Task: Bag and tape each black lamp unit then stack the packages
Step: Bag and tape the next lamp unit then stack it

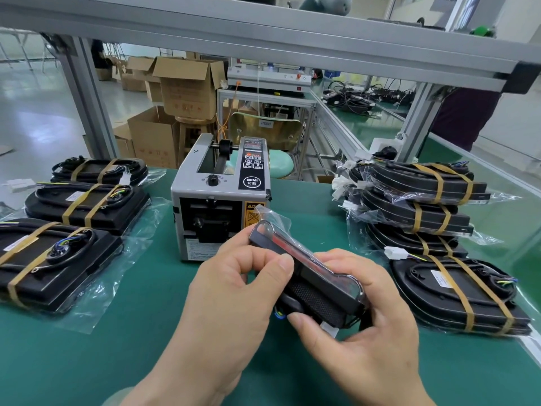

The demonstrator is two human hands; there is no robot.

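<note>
Both hands (295, 291) grip a bagged lamp unit (307, 271) (held edge-up).

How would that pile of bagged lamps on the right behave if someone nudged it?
The pile would probably slide apart: its packages lie skewed, wrapped in glossy clear film. Each black unit looks rigid, so sagging seems unlikely.

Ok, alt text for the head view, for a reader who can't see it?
The left hand and right hand grip a bagged black lamp unit over a green table, before a tape dispenser. Bagged units lie left; stacked packages right.
</note>
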